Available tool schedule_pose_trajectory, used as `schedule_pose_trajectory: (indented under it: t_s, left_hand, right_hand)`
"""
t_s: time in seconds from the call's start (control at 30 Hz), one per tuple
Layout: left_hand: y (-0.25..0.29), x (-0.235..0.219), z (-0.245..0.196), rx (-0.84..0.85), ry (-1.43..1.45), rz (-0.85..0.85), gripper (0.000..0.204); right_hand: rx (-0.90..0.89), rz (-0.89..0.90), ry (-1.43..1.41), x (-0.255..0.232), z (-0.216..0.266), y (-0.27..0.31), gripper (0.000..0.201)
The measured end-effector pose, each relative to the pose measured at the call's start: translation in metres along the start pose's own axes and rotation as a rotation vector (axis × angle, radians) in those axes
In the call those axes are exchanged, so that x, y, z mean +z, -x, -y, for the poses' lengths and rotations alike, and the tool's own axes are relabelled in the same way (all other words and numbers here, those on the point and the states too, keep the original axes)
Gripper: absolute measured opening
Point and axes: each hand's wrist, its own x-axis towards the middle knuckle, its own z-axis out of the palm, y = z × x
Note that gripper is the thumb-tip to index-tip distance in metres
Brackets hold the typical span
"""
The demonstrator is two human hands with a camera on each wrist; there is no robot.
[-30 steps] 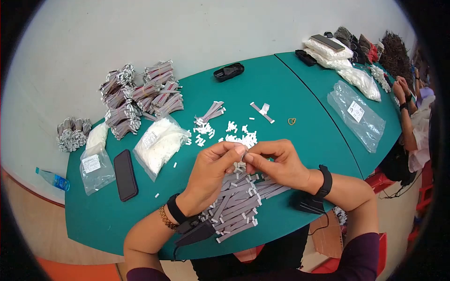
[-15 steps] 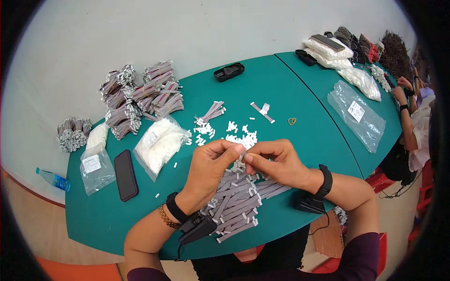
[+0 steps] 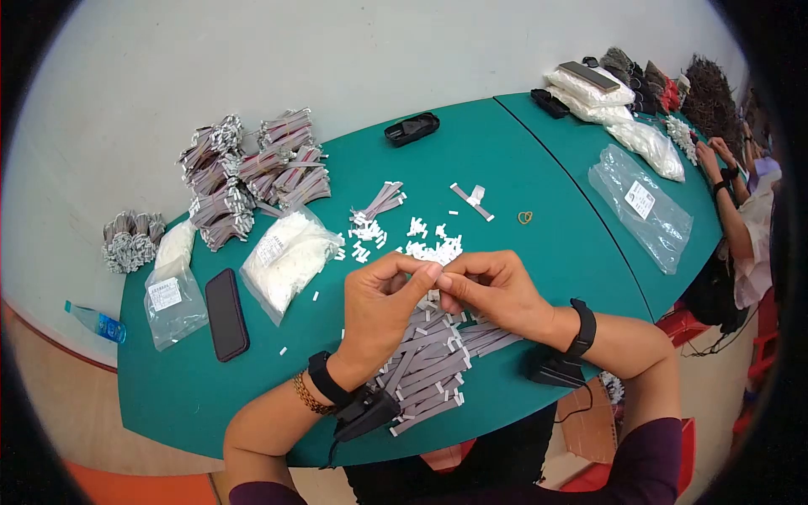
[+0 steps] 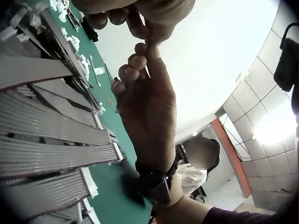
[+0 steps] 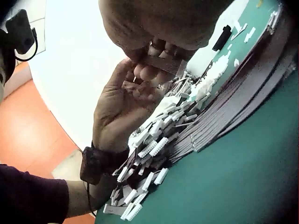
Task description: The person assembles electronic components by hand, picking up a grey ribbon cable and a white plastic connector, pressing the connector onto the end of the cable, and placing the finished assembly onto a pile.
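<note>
Left hand and right hand meet fingertip to fingertip above the green bench, both pinching one short grey ribbon cable — flat, ribbed, mostly hidden by the fingers. Directly below lies a heap of like cables with white end connectors, and past the hands a scatter of loose white connectors. Further left — two clear bags of white parts, one black phone, bundled cables; one yellow rubber band to the right.
</note>
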Motion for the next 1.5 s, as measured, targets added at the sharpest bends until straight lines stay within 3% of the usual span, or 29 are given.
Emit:
schedule_pose_trajectory:
  t_s: [0.1, 0.2, 0.3, 0.4, 0.43, 0.53, 0.63, 0.73, 1.03, 1.13, 1.23, 1.33, 1.5]
  left_hand:
    - [-0.002, -0.001, 0.008, 0.068, -0.049, -0.02, 0.011]
    - [-0.002, -0.001, -0.004, -0.018, 0.051, 0.072, 0.015]
    - [-0.014, -0.01, -0.003, -0.002, -0.057, 0.097, 0.02]
    - [-0.029, -0.028, -0.007, -0.008, -0.2, 0.088, 0.023]
    - [-0.037, -0.038, 0.006, 0.059, -0.285, 0.086, 0.019]
    - [-0.044, -0.055, 0.016, 0.063, -0.672, 0.132, 0.014]
    - [-0.041, -0.048, 0.021, 0.116, -0.75, 0.155, 0.013]
    - [-0.038, -0.043, 0.024, 0.061, -0.857, 0.136, 0.01]
    - [-0.041, -0.05, 0.039, 0.267, -0.882, 0.103, 0.008]
    - [-0.042, -0.051, 0.024, -0.074, -0.651, 0.159, 0.008]
    - [-0.041, -0.048, 0.011, -0.192, -0.029, 0.276, 0.012]
    - [-0.036, -0.044, -0.003, -0.274, 0.2, 0.336, 0.014]
    - [-0.027, -0.034, -0.012, -0.316, 0.306, 0.385, 0.019]
  right_hand:
    - [0.028, -0.015, -0.003, 0.001, 0.002, 0.001, 0.019]
    - [0.02, -0.002, 0.026, -0.001, 0.005, 0.002, 0.019]
    - [0.035, -0.023, -0.005, -0.004, 0.005, -0.001, 0.017]
    - [0.028, -0.04, -0.006, -0.006, 0.006, -0.003, 0.016]
    - [0.039, -0.042, 0.001, -0.007, 0.007, -0.003, 0.016]
    - [0.061, -0.044, 0.014, -0.007, 0.007, -0.004, 0.017]
    - [0.062, -0.035, 0.006, -0.007, 0.004, -0.004, 0.017]
    - [0.056, -0.028, -0.008, -0.005, 0.003, -0.003, 0.017]
    - [0.047, -0.014, 0.005, -0.004, 0.002, -0.003, 0.017]
    - [0.047, -0.004, -0.001, -0.005, 0.002, -0.003, 0.017]
    - [0.034, 0.009, -0.016, -0.005, 0.002, -0.004, 0.017]
    - [0.02, 0.022, -0.009, -0.006, 0.003, -0.003, 0.016]
    - [0.007, 0.052, -0.007, -0.006, 0.003, -0.003, 0.016]
